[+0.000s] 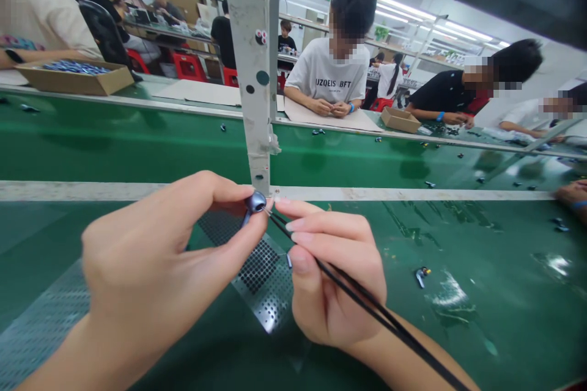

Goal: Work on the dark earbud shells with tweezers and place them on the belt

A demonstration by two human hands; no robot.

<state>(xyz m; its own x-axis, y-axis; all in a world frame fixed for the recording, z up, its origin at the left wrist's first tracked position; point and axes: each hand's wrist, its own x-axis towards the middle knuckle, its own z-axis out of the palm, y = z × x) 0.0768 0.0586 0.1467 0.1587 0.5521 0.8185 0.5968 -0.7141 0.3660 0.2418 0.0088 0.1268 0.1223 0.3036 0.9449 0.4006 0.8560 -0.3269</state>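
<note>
Between the thumb and forefinger of my left hand [160, 256] is a dark blue, shiny earbud [256, 200], its stem pointing down behind the thumb. My right hand [334, 275] is closed around long black tweezers [362, 296], which slant from the lower right up to the earbud. The fine tips meet or nearly meet the opening in the earbud's side; exact contact is too small to tell. Beneath both hands lies a clear sheet with rows of black dots [259, 266]. A small piece near my right thumb is partly hidden.
One loose earbud [420, 277] lies on the green bench [481, 342] to the right. Beyond a pale rail [367, 194], a green conveyor belt [192, 146] carries scattered earbuds. A metal post [252, 73] rises ahead. A cardboard box [76, 76] holds many small parts. Several people sit opposite.
</note>
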